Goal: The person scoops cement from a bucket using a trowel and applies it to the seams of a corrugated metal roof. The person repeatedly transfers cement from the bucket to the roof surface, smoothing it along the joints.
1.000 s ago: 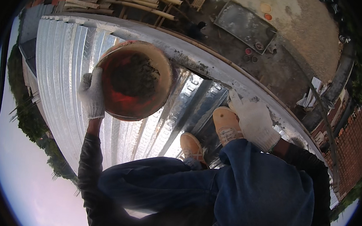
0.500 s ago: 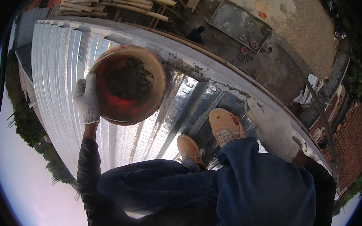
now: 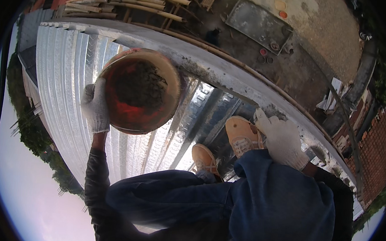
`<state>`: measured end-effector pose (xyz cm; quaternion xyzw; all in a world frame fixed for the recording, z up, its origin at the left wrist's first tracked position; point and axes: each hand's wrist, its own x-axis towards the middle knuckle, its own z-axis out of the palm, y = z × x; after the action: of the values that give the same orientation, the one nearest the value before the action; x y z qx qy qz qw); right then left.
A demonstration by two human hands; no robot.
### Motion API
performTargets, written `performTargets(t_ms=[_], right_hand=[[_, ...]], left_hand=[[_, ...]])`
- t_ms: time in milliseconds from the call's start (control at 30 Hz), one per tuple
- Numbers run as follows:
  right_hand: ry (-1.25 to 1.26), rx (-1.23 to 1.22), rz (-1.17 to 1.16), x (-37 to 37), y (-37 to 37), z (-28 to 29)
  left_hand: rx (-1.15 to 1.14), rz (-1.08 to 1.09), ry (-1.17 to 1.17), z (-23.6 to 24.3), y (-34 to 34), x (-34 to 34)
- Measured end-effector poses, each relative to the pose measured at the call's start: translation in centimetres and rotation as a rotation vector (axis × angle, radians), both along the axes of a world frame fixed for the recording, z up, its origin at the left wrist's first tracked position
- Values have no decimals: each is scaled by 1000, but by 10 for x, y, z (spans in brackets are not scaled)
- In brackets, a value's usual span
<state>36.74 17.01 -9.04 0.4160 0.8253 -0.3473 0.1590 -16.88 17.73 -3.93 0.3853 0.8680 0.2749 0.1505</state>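
My left hand [image 3: 96, 107], in a white knit glove, grips the left rim of a round bucket [image 3: 172, 86]. The bucket is red inside, with grey wet mortar [image 3: 144, 87] in it, and sits on corrugated metal decking beside the wall. My gloved right hand [image 3: 284, 141] is closed by the wall's inner edge, right of my shoes. From its fingertips a thin grey edge, which looks like a trowel blade [image 3: 241, 97], runs left along the wall. The handle is hidden in the glove. A darker mortar patch [image 3: 275, 111] lies on the wall just beyond this hand.
Shiny ribbed metal decking [image 3: 63, 77] spreads left under the bucket. My tan shoes [image 3: 241, 133] stand on it. Beyond the pale wall top [image 3: 213, 73] is a drop to the ground, with bamboo poles [image 3: 142, 4], a mixing tray [image 3: 256, 25], small buckets [image 3: 263, 52] and a dim person [image 3: 213, 35].
My right hand has moved left and toward my body, along the wall edge. More of the darker mortar on the wall now shows beyond it. The left hand stays on the bucket rim.
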Motion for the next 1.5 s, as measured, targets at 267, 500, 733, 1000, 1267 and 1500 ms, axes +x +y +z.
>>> performTargets(t_ms=[267, 500, 733, 1000, 1267, 1500], right_hand=[[173, 147, 20, 9, 24, 5], [138, 100, 264, -31, 69, 2], [288, 163, 85, -41, 67, -12], [330, 164, 4, -46, 70, -38], [273, 106, 57, -45, 50, -25], [19, -109, -79, 11, 7, 4]], left_hand=[[34, -23, -18, 6, 7, 14], [76, 37, -81, -5, -13, -18], [94, 49, -106, -17, -18, -29], [23, -4, -73, -4, -5, -19], [36, 13, -14, -5, 0, -1], [-21, -64, 63, 0, 13, 14]])
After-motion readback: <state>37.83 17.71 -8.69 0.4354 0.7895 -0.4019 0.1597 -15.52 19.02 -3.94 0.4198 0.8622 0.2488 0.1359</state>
